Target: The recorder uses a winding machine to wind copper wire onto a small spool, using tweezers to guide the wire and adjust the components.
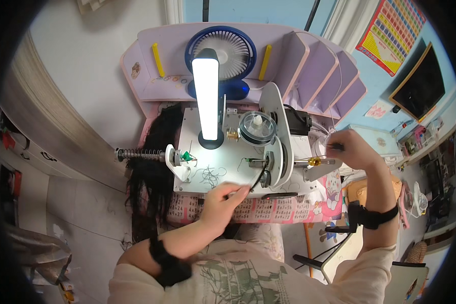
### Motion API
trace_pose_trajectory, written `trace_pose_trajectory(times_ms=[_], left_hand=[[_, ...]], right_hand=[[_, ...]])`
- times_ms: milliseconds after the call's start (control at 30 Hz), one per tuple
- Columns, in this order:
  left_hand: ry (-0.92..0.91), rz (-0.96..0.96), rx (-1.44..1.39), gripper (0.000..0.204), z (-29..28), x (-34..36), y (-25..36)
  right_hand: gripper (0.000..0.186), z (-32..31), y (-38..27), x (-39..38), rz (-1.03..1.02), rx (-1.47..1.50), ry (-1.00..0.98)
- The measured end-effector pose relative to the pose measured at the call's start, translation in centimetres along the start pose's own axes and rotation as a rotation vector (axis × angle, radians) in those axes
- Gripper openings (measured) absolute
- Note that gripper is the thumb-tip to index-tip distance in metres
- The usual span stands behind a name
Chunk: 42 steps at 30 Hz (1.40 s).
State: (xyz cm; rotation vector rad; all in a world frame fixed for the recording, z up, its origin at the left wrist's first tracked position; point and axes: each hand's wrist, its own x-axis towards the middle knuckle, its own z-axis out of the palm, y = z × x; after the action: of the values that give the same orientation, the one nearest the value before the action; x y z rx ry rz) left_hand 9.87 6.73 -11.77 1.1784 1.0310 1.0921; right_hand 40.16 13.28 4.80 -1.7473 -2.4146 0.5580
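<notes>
My left hand (223,202) is closed at the front edge of a white tabletop winding machine (228,180). From its fingertips a thin black strand (260,178), which looks like hair, runs up to the machine's spindle disc (274,161). My right hand (352,148) is closed beside the machine's right end, close to a metal shaft with a yellow fitting (315,161). Something small and dark shows at its fingers, too small to name. A clear spool (258,126) sits on top. Green clips (187,156) sit at the left spring-loaded holder (146,154).
A bright lamp (206,96) stands on the machine plate, with a blue fan (223,53) behind it. Long black hair (159,152) hangs at the left. Loose dark threads (213,175) lie on the plate. A lilac shelf unit (314,71) closes off the back.
</notes>
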Motion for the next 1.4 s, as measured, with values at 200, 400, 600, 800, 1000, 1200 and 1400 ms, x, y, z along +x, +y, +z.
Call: trace_pose_trajectory(times_ms=[200, 400, 600, 800, 1000, 1200, 1400], left_hand=[[0.204, -0.266, 0.055, 0.022, -10.0, -5.8, 0.3], [0.798, -0.004, 0.868, 0.017, -25.9, -8.5, 3.9], [0.728, 0.761, 1.478, 0.024, -21.4, -6.6, 10.7], [0.281, 0.96, 1.512, 0.042, -8.5, -1.0, 10.4], [0.243, 1.043, 1.465, 0.011, -7.9, 2.2, 8.6], [0.233, 1.101, 1.555, 0.017, -8.2, 2.7, 9.1], [0.512, 1.016, 1.581, 0.014, -10.5, 2.2, 10.9]], right_hand=[[0.011, 1.2, 0.8, -6.9, 0.17, -0.044, 0.289], [0.011, 6.7, 1.7, -12.2, 0.282, -0.218, 0.609], [0.017, 7.5, 7.1, -22.1, 0.754, -0.023, 0.206], [0.01, 8.9, 14.2, -27.6, 0.983, -0.463, 0.826], [0.016, 13.2, 9.7, -21.1, 0.45, 0.261, 0.892], [0.014, 20.3, -0.8, -10.6, -0.024, 0.436, 0.293], [0.017, 29.9, -6.3, -3.2, -0.104, 0.493, 0.279]])
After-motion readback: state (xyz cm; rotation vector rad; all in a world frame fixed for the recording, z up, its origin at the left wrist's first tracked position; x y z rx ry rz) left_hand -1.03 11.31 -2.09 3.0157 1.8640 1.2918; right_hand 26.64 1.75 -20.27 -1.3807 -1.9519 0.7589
